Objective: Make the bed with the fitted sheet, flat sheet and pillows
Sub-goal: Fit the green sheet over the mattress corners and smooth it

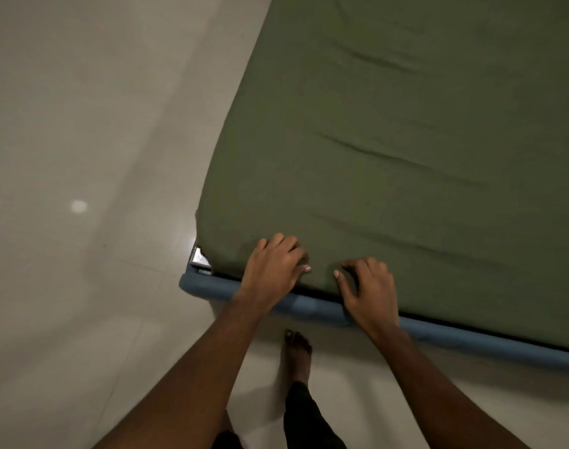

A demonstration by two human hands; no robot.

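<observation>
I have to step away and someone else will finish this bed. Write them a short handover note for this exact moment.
Left hand: fingers curled, pressing on the green sheet at the mattress's near edge, close to the corner.
Right hand: beside the left, apart from it, fingers curled on the same edge. Whether either hand pinches fabric, I cannot tell.
Things: the sheet covers all the mattress in view, with several long creases. The blue bed frame shows below the edge. No second sheet or pillows in view.
Done: green sheet on, near corner covered.
Left: smooth the creases, add the remaining sheet and pillows.
</observation>
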